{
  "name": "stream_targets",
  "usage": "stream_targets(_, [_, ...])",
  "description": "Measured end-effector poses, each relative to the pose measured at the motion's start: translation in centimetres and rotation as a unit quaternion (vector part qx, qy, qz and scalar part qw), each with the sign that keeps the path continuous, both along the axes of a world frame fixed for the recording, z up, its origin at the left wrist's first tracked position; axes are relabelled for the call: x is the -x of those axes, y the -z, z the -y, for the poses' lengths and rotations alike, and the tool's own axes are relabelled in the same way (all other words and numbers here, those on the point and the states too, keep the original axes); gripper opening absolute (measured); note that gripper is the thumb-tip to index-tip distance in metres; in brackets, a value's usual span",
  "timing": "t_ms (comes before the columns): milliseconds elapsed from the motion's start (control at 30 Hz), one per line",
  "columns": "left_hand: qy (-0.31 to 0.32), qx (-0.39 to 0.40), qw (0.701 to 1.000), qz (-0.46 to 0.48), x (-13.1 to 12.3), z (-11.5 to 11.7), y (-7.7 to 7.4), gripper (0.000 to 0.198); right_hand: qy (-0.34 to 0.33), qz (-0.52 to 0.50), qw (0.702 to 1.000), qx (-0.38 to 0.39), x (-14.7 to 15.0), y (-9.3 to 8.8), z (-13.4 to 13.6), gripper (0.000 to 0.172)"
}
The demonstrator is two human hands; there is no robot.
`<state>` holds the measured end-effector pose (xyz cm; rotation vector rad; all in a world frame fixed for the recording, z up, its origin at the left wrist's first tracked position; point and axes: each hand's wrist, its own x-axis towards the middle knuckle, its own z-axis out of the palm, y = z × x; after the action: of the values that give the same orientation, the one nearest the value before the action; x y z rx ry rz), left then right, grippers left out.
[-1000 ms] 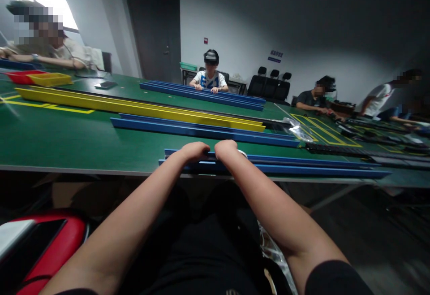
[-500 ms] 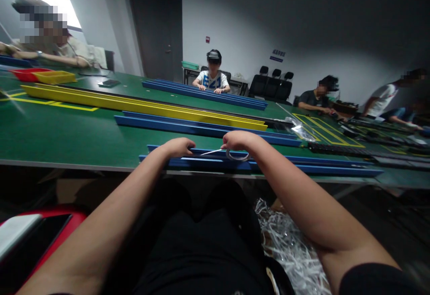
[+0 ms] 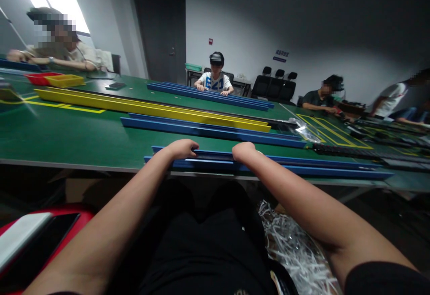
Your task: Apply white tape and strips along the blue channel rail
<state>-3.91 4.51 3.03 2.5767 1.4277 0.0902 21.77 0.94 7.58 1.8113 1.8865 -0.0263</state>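
Observation:
Two long blue channel rails lie side by side along the near edge of the green table. My left hand is over their left part, fingers curled down with thumb and forefinger near the channel; whatever is between them is too small to make out. Farther right, my right hand bends down over the same rails, its fingers hidden behind the wrist. A sliver of a white tape roll shows beside it; the rest is covered by the hand.
Beyond lie another blue rail and a long yellow rail. Red and yellow trays stand far left. Co-workers sit around the table. White paper-like strips fill a container below right. A red stool holds a phone.
My right hand has lowered and shifted slightly right onto the rails; the tape roll and its stretched white strip, visible before, are now mostly hidden. My left hand stays near the same spot on the rails.

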Motion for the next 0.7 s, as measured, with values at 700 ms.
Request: stream_targets(700, [0.018,0.009,1.000,-0.021,-5.1,-0.5,0.1,0.034,0.070,0.006,0.995,0.077,0.5,0.1,-2.7,0.013])
